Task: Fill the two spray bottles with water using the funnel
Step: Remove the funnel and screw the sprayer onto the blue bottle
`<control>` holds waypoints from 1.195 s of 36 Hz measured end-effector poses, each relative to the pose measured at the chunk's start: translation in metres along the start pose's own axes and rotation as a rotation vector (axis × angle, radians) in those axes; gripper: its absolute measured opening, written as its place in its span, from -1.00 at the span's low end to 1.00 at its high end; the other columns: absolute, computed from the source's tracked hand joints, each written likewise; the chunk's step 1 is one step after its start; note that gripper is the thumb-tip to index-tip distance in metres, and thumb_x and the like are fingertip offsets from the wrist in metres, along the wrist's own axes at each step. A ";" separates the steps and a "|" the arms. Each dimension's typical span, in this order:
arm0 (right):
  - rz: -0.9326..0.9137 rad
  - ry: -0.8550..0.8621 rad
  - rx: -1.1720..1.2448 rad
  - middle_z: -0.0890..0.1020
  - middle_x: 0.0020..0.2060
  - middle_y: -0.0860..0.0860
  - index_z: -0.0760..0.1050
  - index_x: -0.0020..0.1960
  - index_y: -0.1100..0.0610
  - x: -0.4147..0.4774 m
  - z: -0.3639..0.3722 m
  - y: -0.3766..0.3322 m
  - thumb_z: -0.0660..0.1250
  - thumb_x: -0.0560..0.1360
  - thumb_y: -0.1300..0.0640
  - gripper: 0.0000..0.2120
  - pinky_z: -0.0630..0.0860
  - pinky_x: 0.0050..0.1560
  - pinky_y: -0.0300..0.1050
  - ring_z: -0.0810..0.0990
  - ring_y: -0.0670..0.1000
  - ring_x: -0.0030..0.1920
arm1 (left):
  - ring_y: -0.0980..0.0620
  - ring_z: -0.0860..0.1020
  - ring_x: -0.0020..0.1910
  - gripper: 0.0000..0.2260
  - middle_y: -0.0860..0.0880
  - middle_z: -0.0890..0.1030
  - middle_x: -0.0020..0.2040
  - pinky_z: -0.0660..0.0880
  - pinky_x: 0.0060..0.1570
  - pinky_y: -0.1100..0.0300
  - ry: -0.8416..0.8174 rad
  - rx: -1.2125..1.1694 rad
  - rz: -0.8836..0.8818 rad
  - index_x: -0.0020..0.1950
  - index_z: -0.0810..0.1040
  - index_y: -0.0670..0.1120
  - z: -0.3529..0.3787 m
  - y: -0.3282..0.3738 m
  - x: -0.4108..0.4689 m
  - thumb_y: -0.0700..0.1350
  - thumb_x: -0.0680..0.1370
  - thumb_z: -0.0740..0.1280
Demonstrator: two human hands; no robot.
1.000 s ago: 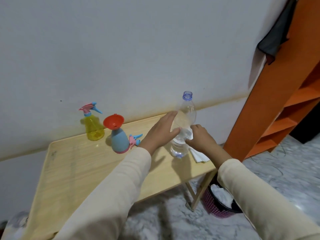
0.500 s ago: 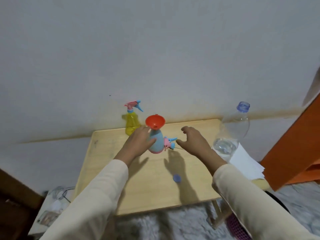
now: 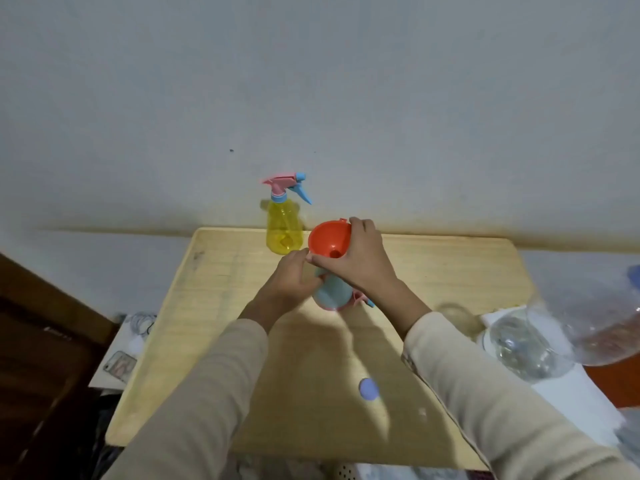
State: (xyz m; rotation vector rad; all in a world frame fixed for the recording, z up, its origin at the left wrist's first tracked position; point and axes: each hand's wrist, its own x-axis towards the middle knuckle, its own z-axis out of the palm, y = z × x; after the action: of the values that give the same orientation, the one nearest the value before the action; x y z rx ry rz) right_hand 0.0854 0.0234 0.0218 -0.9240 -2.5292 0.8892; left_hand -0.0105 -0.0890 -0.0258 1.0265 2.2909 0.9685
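A blue spray bottle [image 3: 330, 295] stands mid-table with its top off. An orange funnel [image 3: 329, 239] sits tilted at its neck. My right hand [image 3: 356, 263] grips the funnel's rim from the right. My left hand [image 3: 289, 278] holds the blue bottle's upper body from the left. The bottle's pink and blue spray head [image 3: 362, 299] lies on the table just behind my right wrist, mostly hidden. A yellow spray bottle [image 3: 284, 228] with its pink and blue trigger head on stands at the table's back edge. A clear water bottle [image 3: 540, 341], uncapped, stands at the right.
The wooden table [image 3: 214, 306] stands against a white wall. A blue bottle cap [image 3: 369, 389] lies near the front. White paper [image 3: 575, 396] lies under the water bottle at the right edge. A phone [image 3: 119, 367] lies on a low surface to the left.
Both hands left the water bottle and moved to the blue bottle. My left hand now holds its body and my right hand has taken hold of the funnel. The view swung left and downward.
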 end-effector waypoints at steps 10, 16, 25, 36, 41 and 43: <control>-0.075 -0.092 0.225 0.42 0.19 -0.02 0.28 0.35 0.09 0.014 -0.012 0.009 0.55 0.26 -0.11 -0.21 0.29 0.05 -0.27 0.35 -0.12 0.11 | 0.06 0.53 0.06 -0.58 -0.05 0.53 0.04 0.47 0.06 0.28 -0.037 -0.211 0.000 0.16 0.43 -0.12 0.025 -0.012 0.017 -0.06 0.38 0.46; 0.063 0.067 0.390 0.42 0.12 -0.04 0.27 0.31 0.11 0.024 -0.041 0.017 0.59 0.22 -0.04 -0.21 0.37 -0.01 -0.26 0.46 -0.06 0.06 | 0.08 0.51 0.16 -0.32 -0.06 0.53 0.16 0.43 0.12 0.41 -0.028 -0.263 0.029 0.28 0.47 -0.14 0.028 -0.011 0.015 0.23 0.28 0.39; 0.368 0.122 0.260 0.30 0.28 0.14 0.25 0.40 0.18 0.000 -0.034 0.109 0.60 0.24 0.07 -0.15 0.27 0.08 -0.28 0.43 0.06 0.16 | 0.14 0.47 0.17 -0.47 0.05 0.50 0.19 0.37 0.09 0.50 0.059 -0.309 0.056 0.32 0.45 -0.04 0.042 -0.021 0.015 0.09 0.39 0.40; 0.523 0.043 0.058 0.45 0.22 0.17 0.28 0.28 0.26 -0.017 -0.013 0.154 0.60 0.19 0.10 -0.21 0.42 0.16 0.02 0.38 0.17 0.27 | 0.13 0.47 0.20 -0.51 0.03 0.48 0.22 0.39 0.12 0.42 0.087 -0.350 0.065 0.34 0.43 -0.04 0.045 -0.027 0.016 -0.02 0.45 0.46; 0.495 -0.012 0.002 0.39 0.28 0.16 0.24 0.32 0.26 -0.016 -0.017 0.152 0.60 0.20 0.00 -0.14 0.36 0.22 -0.02 0.32 0.16 0.32 | 0.14 0.46 0.20 -0.52 0.04 0.48 0.23 0.39 0.12 0.40 0.080 -0.354 0.071 0.35 0.43 -0.03 0.045 -0.028 0.016 -0.03 0.46 0.44; 0.420 0.009 -0.041 0.29 0.37 0.16 0.17 0.40 0.28 -0.016 -0.017 0.148 0.60 0.21 -0.01 -0.05 0.24 0.35 -0.03 0.21 0.16 0.40 | 0.17 0.47 0.18 -0.54 0.04 0.48 0.23 0.40 0.10 0.43 0.089 -0.352 0.068 0.35 0.43 -0.03 0.046 -0.028 0.016 -0.05 0.47 0.44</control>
State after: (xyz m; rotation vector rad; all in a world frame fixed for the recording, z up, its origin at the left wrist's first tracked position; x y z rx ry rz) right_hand 0.1757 0.1094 -0.0617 -1.5030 -2.3917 0.9431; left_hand -0.0046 -0.0710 -0.0786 0.9290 2.0610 1.4101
